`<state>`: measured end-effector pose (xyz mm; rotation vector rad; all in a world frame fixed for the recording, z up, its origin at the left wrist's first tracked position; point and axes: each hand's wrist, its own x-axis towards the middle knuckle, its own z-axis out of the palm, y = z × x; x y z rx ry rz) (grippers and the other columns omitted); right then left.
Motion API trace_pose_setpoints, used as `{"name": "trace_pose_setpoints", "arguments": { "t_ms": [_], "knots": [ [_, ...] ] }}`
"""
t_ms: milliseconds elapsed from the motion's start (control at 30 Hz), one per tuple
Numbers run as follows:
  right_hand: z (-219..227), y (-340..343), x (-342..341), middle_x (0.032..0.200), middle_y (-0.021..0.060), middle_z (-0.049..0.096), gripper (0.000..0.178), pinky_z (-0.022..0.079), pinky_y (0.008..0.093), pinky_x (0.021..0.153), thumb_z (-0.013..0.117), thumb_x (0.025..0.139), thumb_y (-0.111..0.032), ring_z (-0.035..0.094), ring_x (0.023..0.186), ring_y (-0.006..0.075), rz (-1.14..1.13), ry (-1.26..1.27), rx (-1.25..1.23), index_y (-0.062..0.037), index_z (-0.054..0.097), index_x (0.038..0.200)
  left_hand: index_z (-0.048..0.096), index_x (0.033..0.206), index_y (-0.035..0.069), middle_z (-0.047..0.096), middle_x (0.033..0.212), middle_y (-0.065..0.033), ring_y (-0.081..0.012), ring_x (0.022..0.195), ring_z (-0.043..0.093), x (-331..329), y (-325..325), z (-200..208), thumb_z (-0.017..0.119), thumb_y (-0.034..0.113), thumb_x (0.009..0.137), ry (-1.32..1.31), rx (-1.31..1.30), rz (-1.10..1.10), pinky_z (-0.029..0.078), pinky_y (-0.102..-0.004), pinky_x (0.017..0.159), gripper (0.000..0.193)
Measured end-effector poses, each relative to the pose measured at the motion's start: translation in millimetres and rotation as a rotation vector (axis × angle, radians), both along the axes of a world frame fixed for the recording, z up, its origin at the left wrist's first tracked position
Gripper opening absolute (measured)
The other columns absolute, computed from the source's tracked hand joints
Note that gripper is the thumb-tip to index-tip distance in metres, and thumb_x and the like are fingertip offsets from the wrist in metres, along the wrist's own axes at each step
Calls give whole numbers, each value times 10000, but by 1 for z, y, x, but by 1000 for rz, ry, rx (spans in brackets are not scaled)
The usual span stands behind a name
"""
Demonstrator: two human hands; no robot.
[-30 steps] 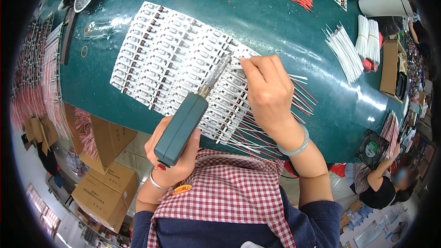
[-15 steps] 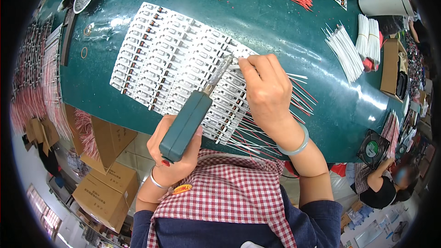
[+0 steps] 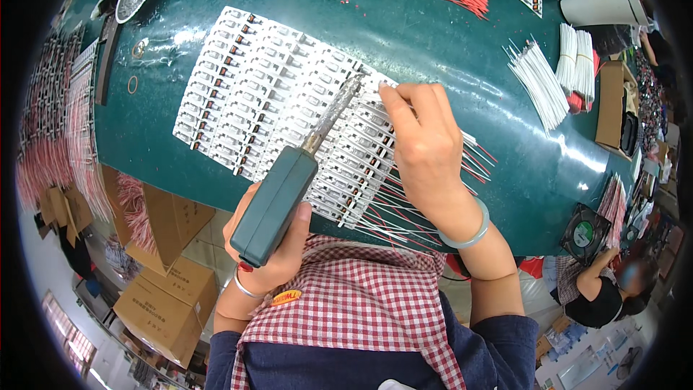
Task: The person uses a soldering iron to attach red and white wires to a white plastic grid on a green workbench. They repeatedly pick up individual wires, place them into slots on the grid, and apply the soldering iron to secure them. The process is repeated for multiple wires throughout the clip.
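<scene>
Your left hand is clamped around the green soldering-type tool, apparently to control its slanted tip over the white panel, which lies flat on the green table. Your right hand bends its fingertips to the panel's upper-right edge, probably for steadying; whether they pinch anything cannot be told

Green tool handle slightly farther left now

A green-handled soldering iron slants across a white, partly wired panel.
</scene>
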<state>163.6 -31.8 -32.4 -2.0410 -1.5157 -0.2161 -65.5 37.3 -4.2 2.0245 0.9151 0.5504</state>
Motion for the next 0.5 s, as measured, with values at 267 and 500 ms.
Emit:
{"name": "trace_pose_setpoints", "arguments": {
  "t_ms": [267,500],
  "knots": [
    [-11,2,7,865,87,605,302,512,335,630,676,706,17,593,797,234,-4,-46,34,63,713,1002,722,987,-63,706,931,-185,-273,743,706,12,2,5,770,-8,771,-23,19,29,559,-320,682,228],
    [-15,3,7,841,86,611,251,506,324,592,693,705,14,591,766,225,-7,-38,67,50,711,953,716,981,-70,708,932,-158,-224,721,689,22,6,9,765,-39,773,-29,26,-24,545,-301,658,216]
  ]
}}
